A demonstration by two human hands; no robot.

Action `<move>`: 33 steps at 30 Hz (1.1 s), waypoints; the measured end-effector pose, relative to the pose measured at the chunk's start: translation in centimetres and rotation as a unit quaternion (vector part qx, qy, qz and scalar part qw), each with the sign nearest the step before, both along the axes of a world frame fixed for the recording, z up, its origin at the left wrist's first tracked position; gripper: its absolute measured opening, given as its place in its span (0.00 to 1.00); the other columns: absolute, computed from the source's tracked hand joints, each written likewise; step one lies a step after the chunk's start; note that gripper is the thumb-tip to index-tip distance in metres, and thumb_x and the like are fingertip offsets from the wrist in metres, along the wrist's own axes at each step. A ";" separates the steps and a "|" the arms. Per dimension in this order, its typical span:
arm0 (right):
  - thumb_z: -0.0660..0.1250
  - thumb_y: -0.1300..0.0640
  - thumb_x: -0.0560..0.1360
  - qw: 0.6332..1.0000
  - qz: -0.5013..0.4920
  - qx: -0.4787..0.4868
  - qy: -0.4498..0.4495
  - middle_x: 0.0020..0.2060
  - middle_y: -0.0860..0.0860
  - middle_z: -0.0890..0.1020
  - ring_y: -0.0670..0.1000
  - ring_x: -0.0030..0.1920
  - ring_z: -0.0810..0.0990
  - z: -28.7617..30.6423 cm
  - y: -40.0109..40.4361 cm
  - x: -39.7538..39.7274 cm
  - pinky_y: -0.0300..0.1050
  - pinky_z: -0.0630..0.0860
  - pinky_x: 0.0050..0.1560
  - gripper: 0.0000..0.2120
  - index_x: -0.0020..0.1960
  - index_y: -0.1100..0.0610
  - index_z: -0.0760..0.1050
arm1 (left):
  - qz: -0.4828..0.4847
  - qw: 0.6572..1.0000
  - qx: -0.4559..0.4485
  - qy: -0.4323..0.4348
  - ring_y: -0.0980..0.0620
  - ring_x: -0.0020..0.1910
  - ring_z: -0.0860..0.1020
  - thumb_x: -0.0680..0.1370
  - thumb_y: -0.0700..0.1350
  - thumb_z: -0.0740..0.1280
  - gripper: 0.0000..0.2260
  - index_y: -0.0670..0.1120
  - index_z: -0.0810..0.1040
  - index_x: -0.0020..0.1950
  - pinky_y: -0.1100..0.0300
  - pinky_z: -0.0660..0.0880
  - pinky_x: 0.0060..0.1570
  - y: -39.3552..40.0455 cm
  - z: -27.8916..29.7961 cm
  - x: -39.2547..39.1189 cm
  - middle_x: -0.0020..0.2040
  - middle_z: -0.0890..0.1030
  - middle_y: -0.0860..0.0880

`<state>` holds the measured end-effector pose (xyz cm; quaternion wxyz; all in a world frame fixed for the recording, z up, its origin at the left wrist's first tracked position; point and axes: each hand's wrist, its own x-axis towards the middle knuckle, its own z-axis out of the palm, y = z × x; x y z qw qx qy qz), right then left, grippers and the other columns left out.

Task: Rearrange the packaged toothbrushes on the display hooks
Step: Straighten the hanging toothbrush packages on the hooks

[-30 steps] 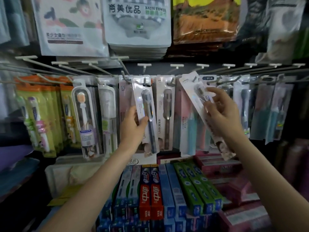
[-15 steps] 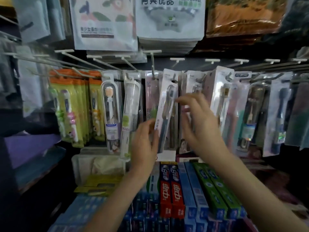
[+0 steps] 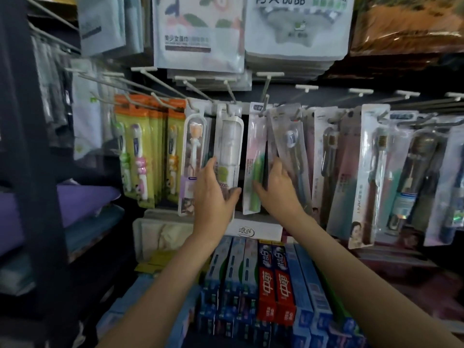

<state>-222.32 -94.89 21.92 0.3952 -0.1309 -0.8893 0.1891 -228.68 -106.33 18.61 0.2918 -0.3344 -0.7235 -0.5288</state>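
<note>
- Nearest me: stacked toothpaste boxes, blue ones point(image 3: 305, 287) on both sides of two red ones point(image 3: 276, 285), lying flat below my forearms.
- Just past them, a white box with a round logo point(image 3: 251, 231) sits under the hanging row.
- My left hand point(image 3: 213, 194) is up at the white toothbrush pack point(image 3: 229, 156). Thumb curls round its lower right edge, fingers reach behind the left edge, so I'm gripping it. Pack top is on its display hook point(image 3: 227, 87).
- Touching my left fingers: the clear pack with the orange-headed toothbrush point(image 3: 193, 156), hanging one hook over to the left.
- My right hand point(image 3: 277, 190) holds the clear pack with the dark toothbrush point(image 3: 291, 146). Fingers wrap behind it, thumb on the near side. Pack is tilted, top leaning left toward the hooks. Can't tell if its hole is on a hook.
- Between my hands hangs the pink pack with the green-handled brush point(image 3: 254, 162), just beside my right thumb.
- Further left: orange-topped yellow kids' toothbrush packs point(image 3: 135, 151), several deep.
- Further right: more hanging toothbrush packs point(image 3: 371, 172), one with a face printed at the bottom.
- Top row, farthest: bagged towels point(image 3: 198, 31) above the hooks.
</note>
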 end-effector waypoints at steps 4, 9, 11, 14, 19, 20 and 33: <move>0.69 0.56 0.74 0.997 -0.017 -0.066 0.030 0.68 0.63 0.64 0.61 0.64 0.69 0.5 -1.0 -2.0 0.48 0.69 0.58 0.38 0.74 0.63 0.49 | 0.004 0.999 -0.024 -0.048 0.44 0.53 0.77 0.73 0.43 0.70 0.32 0.46 0.58 0.72 0.53 0.75 0.52 0.1 0.2 -0.8 0.60 0.76 0.44; 0.69 0.53 0.73 0.997 -0.031 -0.048 0.049 0.69 0.60 0.64 0.61 0.63 0.71 0.3 -1.8 -1.6 0.51 0.72 0.55 0.37 0.74 0.58 0.50 | 0.027 0.999 -0.028 -0.006 0.49 0.53 0.76 0.74 0.45 0.70 0.29 0.46 0.61 0.71 0.56 0.74 0.49 -2.1 -0.3 -1.9 0.60 0.74 0.47; 0.70 0.53 0.72 0.996 -0.004 -0.053 0.073 0.71 0.58 0.61 0.57 0.68 0.66 0.2 -2.2 -0.8 0.44 0.66 0.60 0.39 0.74 0.59 0.50 | 0.032 0.999 -0.027 0.006 0.49 0.55 0.75 0.74 0.45 0.69 0.28 0.46 0.61 0.71 0.60 0.70 0.48 -2.5 -0.5 -2.3 0.62 0.73 0.46; 0.70 0.56 0.72 0.996 0.031 -0.043 0.070 0.72 0.56 0.61 0.53 0.71 0.60 0.5 -3.0 1.0 0.37 0.56 0.65 0.40 0.75 0.59 0.50 | 0.013 1.000 -0.022 -0.004 0.50 0.60 0.73 0.75 0.45 0.69 0.26 0.47 0.62 0.70 0.60 0.72 0.54 -2.4 -0.7 -2.6 0.67 0.70 0.46; 0.69 0.59 0.73 0.999 0.007 -0.018 0.048 0.63 0.53 0.74 0.53 0.61 0.74 2.9 -2.2 4.8 0.29 0.63 0.48 0.33 0.73 0.58 0.58 | -0.017 1.000 -0.002 -0.007 0.53 0.55 0.74 0.75 0.44 0.68 0.23 0.46 0.65 0.68 0.62 0.70 0.51 -1.7 -1.0 -2.0 0.60 0.75 0.49; 0.69 0.58 0.73 0.999 0.003 0.000 0.039 0.62 0.54 0.75 0.53 0.59 0.74 3.4 -1.7 5.4 0.28 0.62 0.45 0.32 0.72 0.58 0.60 | -0.013 1.000 -0.002 -0.008 0.53 0.56 0.74 0.75 0.44 0.68 0.24 0.46 0.64 0.68 0.61 0.70 0.52 -1.7 -1.0 -2.0 0.61 0.75 0.49; 0.67 0.62 0.74 0.992 0.010 0.108 -0.068 0.61 0.54 0.77 0.53 0.55 0.78 2.7 -0.7 6.7 0.39 0.71 0.50 0.30 0.72 0.51 0.62 | -0.007 1.000 -0.018 -0.009 0.55 0.58 0.74 0.75 0.46 0.68 0.26 0.47 0.62 0.70 0.61 0.71 0.56 -2.0 -1.0 -1.6 0.63 0.74 0.50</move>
